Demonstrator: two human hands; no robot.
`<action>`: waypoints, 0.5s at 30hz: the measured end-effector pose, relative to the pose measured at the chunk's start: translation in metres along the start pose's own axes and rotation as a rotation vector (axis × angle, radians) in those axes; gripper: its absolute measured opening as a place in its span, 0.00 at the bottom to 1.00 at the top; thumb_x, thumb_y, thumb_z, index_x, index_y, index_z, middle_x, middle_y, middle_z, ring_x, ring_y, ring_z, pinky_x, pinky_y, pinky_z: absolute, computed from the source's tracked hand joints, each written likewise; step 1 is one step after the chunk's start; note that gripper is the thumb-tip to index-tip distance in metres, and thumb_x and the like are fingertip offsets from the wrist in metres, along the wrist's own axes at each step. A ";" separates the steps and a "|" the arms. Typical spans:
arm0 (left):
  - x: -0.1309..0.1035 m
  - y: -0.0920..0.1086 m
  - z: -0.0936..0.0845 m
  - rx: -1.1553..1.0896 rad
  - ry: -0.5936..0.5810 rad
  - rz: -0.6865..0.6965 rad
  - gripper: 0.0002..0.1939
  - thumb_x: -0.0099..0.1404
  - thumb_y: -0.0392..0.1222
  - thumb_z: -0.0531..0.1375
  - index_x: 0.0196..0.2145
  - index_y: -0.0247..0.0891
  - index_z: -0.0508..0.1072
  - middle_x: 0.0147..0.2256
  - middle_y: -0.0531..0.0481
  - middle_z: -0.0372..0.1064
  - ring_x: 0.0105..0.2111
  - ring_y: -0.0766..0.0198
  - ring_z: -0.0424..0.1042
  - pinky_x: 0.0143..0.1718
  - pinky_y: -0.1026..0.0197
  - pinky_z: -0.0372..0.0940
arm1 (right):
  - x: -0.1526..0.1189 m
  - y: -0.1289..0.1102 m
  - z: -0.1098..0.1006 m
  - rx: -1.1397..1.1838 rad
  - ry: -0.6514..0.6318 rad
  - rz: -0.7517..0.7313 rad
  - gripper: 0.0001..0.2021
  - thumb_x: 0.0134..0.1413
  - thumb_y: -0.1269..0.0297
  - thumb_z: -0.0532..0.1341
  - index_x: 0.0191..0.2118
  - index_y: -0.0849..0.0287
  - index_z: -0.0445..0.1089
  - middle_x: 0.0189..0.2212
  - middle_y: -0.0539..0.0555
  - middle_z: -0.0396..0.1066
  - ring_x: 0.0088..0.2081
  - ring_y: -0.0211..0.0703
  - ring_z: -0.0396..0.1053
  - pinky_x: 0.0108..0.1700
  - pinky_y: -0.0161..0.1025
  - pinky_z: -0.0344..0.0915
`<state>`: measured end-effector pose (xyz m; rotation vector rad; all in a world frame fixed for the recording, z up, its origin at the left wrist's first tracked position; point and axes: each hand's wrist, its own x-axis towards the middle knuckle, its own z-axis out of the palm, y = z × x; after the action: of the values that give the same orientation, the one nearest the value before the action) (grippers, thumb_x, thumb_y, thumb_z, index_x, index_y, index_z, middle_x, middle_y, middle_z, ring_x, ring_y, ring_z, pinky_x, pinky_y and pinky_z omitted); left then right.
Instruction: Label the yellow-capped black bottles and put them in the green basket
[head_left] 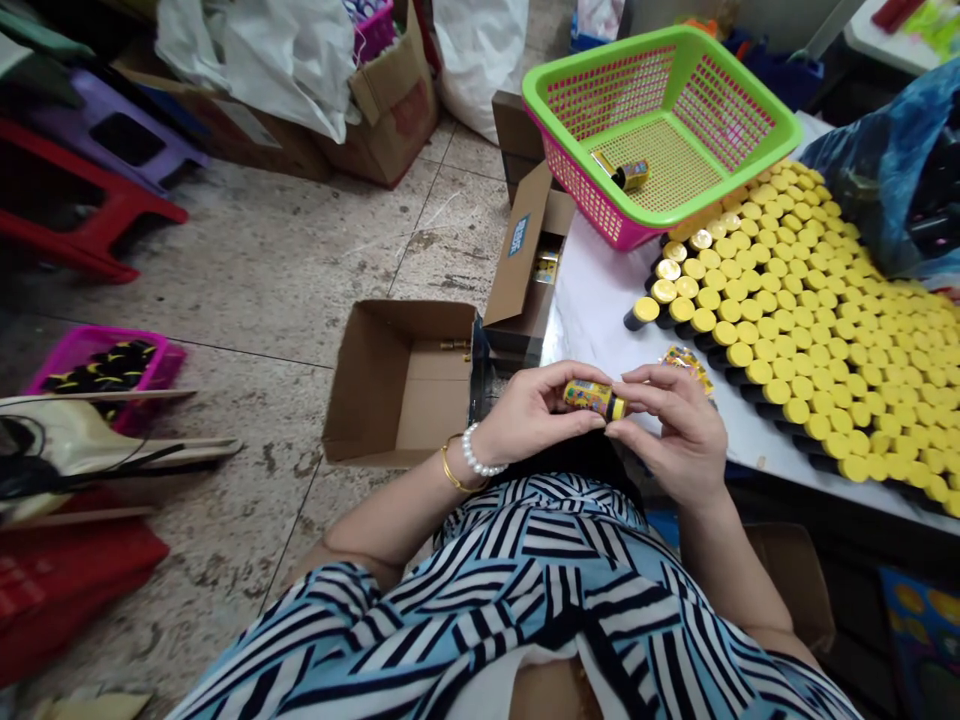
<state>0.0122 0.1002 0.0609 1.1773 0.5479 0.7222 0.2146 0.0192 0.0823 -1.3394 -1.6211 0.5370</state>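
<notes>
Between my hands, in front of my waist, is a small cylindrical tube [589, 397] with a colourful printed wrap and a yellow-and-black end. My left hand [531, 408] is closed round its printed body. At the yellow end, the fingers of my right hand [675, 425] pinch the tube. Just behind my right hand, partly covered by it, a stack of colourful printed labels or wraps [686, 365] lies on the white table [589, 290]. Many black tubes with yellow tops [810, 330] stand packed together on the table to the right.
A green-and-pink basket [664, 205] holding a few tubes stands at the table's far end. An open cardboard box [367, 390] sits on the floor to the left, beside another carton [517, 245]. Stools [82, 215] and a pink tray [161, 365] are farther left. A blue plastic bag [870, 150] is at right.
</notes>
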 end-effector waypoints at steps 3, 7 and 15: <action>0.005 -0.003 0.000 -0.089 -0.073 -0.146 0.22 0.59 0.43 0.73 0.49 0.35 0.77 0.39 0.44 0.78 0.31 0.63 0.77 0.32 0.62 0.74 | -0.003 0.006 -0.005 -0.103 0.022 -0.077 0.22 0.54 0.64 0.74 0.55 0.43 0.76 0.44 0.54 0.76 0.42 0.48 0.76 0.47 0.49 0.77; 0.013 -0.010 0.004 -0.093 -0.087 -0.141 0.17 0.61 0.44 0.72 0.46 0.35 0.80 0.38 0.44 0.79 0.29 0.66 0.76 0.33 0.63 0.72 | -0.009 0.015 -0.005 -0.153 0.033 -0.125 0.22 0.54 0.62 0.74 0.54 0.46 0.76 0.43 0.55 0.79 0.44 0.50 0.77 0.49 0.51 0.77; 0.027 -0.002 0.013 0.088 -0.091 -0.083 0.22 0.65 0.48 0.68 0.53 0.35 0.78 0.39 0.43 0.79 0.34 0.63 0.77 0.34 0.63 0.72 | -0.016 0.031 -0.001 -0.126 0.158 -0.101 0.22 0.54 0.66 0.73 0.54 0.47 0.76 0.46 0.56 0.79 0.45 0.49 0.78 0.49 0.52 0.77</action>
<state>0.0397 0.1116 0.0625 1.2559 0.5536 0.5756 0.2306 0.0137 0.0517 -1.3480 -1.6031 0.2649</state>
